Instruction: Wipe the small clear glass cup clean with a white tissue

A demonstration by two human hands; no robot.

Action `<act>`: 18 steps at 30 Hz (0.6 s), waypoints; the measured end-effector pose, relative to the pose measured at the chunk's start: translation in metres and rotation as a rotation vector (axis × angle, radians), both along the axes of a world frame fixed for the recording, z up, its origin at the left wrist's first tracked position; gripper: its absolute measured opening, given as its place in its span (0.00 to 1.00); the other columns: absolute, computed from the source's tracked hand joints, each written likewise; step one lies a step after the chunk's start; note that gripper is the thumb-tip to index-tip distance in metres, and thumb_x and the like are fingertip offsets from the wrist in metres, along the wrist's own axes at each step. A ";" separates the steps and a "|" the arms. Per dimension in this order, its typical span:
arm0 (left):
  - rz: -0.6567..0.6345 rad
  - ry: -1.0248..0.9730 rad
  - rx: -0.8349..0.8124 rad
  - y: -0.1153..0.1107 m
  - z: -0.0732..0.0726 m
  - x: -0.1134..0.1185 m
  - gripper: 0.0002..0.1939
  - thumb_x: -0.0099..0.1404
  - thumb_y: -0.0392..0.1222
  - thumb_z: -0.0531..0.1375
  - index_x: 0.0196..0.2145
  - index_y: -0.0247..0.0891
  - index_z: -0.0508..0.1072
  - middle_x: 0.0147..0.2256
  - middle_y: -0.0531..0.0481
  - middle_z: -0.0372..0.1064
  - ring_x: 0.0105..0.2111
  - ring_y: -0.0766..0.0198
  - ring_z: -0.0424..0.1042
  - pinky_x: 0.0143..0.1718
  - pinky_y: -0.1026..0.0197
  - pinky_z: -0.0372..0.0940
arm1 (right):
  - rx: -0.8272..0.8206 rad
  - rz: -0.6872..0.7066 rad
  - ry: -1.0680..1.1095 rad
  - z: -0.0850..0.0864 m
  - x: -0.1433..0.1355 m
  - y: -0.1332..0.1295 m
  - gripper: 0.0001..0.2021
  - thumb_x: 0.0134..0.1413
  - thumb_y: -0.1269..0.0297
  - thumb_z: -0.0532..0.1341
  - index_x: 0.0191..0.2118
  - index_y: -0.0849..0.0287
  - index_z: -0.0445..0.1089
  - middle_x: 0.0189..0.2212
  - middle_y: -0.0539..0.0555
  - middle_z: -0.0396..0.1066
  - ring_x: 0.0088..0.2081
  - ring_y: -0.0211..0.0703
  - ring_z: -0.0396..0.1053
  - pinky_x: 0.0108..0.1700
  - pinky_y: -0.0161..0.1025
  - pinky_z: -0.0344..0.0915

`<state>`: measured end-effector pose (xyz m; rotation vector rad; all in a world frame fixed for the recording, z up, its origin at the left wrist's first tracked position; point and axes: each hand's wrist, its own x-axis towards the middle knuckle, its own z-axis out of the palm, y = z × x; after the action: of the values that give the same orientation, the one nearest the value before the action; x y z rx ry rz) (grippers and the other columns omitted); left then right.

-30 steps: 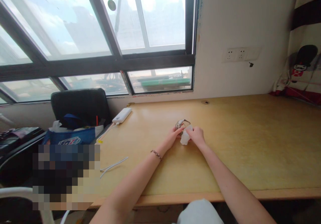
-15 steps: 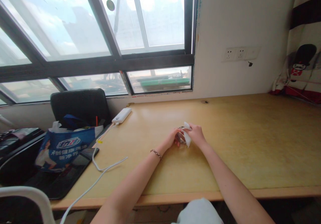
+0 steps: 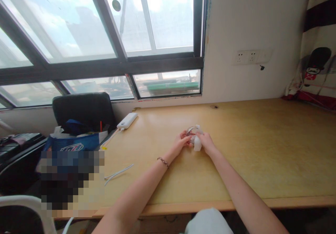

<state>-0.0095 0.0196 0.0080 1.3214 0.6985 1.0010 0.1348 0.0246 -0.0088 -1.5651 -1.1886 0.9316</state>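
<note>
- Left hand (image 3: 183, 141): fingers curled round a small metallic item (image 3: 190, 132), held just above the wooden desk (image 3: 262, 150); too small to identify.
- Right hand (image 3: 207, 142): closed on a white wipe (image 3: 197, 143), pressed against the metallic item.
- Left wrist: thin bracelet (image 3: 163, 161).
- Far left on desk: white power bank (image 3: 127, 120), white cable (image 3: 118, 172).
- Beside desk: black chair (image 3: 84, 110), blue bag (image 3: 75, 144).
</note>
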 end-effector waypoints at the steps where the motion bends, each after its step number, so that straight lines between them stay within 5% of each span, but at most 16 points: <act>1: 0.023 -0.017 0.011 0.000 0.000 0.001 0.21 0.51 0.45 0.59 0.42 0.34 0.65 0.41 0.43 0.66 0.22 0.73 0.66 0.22 0.69 0.62 | -0.027 -0.030 -0.050 0.001 -0.001 0.000 0.17 0.46 0.57 0.53 0.31 0.66 0.71 0.25 0.56 0.72 0.28 0.43 0.67 0.26 0.32 0.57; 7: 0.059 0.066 0.084 -0.001 0.002 0.004 0.25 0.50 0.43 0.60 0.46 0.39 0.62 0.44 0.44 0.63 0.18 0.74 0.65 0.18 0.69 0.60 | -0.016 -0.092 -0.576 0.015 -0.001 -0.010 0.16 0.53 0.61 0.48 0.33 0.67 0.70 0.29 0.64 0.71 0.33 0.46 0.68 0.31 0.34 0.57; 11: 0.158 0.151 0.135 0.000 0.001 0.004 0.18 0.51 0.45 0.59 0.39 0.35 0.67 0.38 0.47 0.66 0.16 0.76 0.62 0.15 0.70 0.57 | 0.080 -0.067 -0.851 0.025 0.000 -0.022 0.12 0.53 0.65 0.48 0.38 0.64 0.66 0.29 0.62 0.71 0.32 0.46 0.68 0.31 0.36 0.57; 18: 0.199 0.124 0.105 0.000 -0.005 0.007 0.14 0.49 0.44 0.61 0.32 0.34 0.65 0.33 0.49 0.65 0.19 0.74 0.64 0.17 0.71 0.60 | 0.104 -0.072 -0.768 0.019 0.002 -0.017 0.13 0.53 0.64 0.48 0.33 0.62 0.68 0.29 0.61 0.71 0.32 0.46 0.68 0.31 0.36 0.56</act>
<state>-0.0026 0.0199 0.0034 1.4345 0.8953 1.1345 0.1369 0.0075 0.0106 -1.9295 -1.6468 0.1899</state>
